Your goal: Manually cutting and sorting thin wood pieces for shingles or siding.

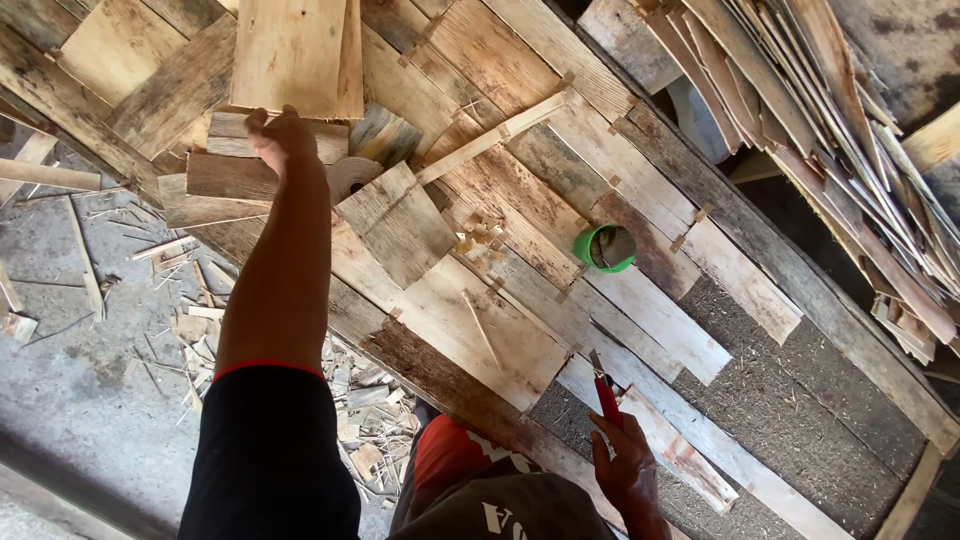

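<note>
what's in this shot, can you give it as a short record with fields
setting: workbench covered with overlapping wooden planks
left hand: stretched out, resting on a stack of short boards
right hand: closed around a red-handled tool, tip pointing up the bench
near left hand: roll of tape, partly under boards
mid-bench: green cup
upper right: pile of thin wood strips
floor: wood offcuts and splinters

Cup on boards (scraps below)
</note>
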